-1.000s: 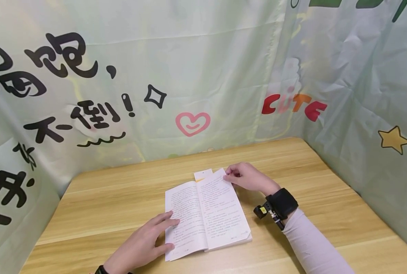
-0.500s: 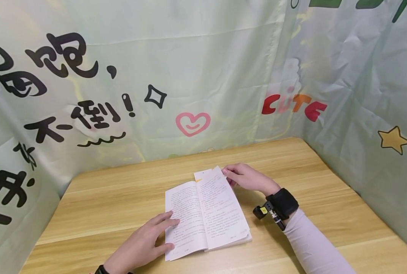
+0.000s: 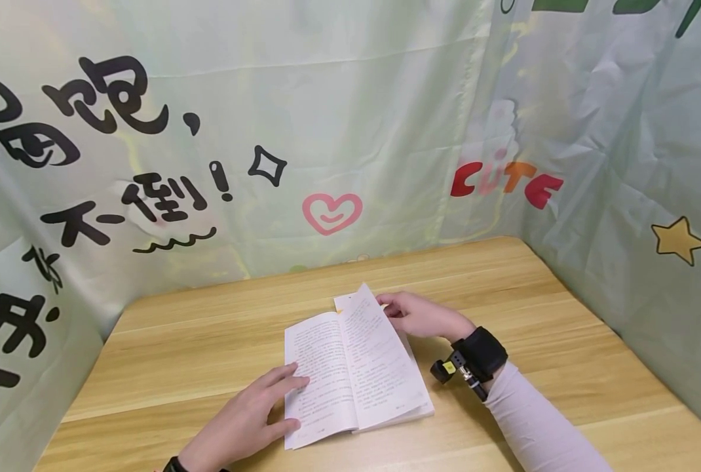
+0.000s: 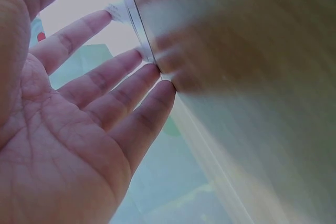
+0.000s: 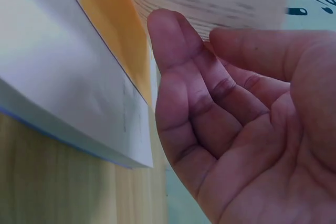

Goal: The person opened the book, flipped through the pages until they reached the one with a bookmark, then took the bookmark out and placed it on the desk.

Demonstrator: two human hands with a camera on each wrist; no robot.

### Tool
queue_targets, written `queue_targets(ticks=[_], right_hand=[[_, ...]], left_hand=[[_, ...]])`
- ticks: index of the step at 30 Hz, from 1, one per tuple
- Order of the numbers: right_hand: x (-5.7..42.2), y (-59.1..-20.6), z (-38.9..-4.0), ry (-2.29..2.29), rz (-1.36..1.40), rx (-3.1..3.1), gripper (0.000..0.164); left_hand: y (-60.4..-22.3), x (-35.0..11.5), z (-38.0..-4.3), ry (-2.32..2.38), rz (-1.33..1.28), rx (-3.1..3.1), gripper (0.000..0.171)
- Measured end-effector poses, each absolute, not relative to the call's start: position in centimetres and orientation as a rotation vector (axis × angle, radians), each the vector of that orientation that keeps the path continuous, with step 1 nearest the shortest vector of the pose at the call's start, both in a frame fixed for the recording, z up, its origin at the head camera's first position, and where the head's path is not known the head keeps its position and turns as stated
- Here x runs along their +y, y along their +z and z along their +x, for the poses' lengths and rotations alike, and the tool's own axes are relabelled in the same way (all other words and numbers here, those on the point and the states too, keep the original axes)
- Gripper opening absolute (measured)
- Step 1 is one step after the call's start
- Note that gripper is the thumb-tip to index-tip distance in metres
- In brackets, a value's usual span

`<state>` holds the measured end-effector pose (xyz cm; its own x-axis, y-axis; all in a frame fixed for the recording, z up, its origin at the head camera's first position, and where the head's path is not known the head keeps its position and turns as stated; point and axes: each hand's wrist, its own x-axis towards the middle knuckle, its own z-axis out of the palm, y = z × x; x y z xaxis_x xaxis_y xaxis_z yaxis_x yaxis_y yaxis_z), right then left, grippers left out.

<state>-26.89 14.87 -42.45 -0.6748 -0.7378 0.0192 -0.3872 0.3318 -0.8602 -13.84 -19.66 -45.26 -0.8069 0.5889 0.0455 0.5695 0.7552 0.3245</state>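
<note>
An open book (image 3: pixel 318 367) with printed text lies on the wooden table. My left hand (image 3: pixel 247 410) rests at its left edge, fingertips on the left page and fingers spread nearly straight; the left wrist view shows those fingers (image 4: pixel 100 80) along the book's edge. At the upper right corner, my right hand (image 3: pixel 424 316) pinches a page (image 3: pixel 377 360), which stands lifted and curves leftward. In the right wrist view the page passes behind thumb and fingertips. A white card (image 3: pixel 342 301) with an orange part (image 5: pixel 113 22) pokes out from the book's top; its lower portion is hidden.
The wooden table (image 3: pixel 197 341) spreads around the book. Pale green printed cloth (image 3: pixel 386 131) hangs behind it and along both sides. A black wrist strap (image 3: pixel 481 354) with a small camera sits on the right wrist.
The right hand has moved slightly left, and the page it holds has risen and swung leftward, covering more of the white card. The left hand has stayed in place.
</note>
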Motion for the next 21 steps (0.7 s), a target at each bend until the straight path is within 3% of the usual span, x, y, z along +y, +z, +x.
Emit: queue_targets(ticks=[7, 21], right_hand=[[13.5, -42.8, -26.2, -1.247, -1.062, 2.236, 0.040], [10.9, -43.5, -24.9, -1.171, -1.091, 2.351, 0.030]], left_hand=[[-45.0, -19.6, -13.9, 0.516, 0.923, 2.866, 0.058], [-45.1, -19.7, -13.8, 0.524, 0.934, 2.890, 0.058]])
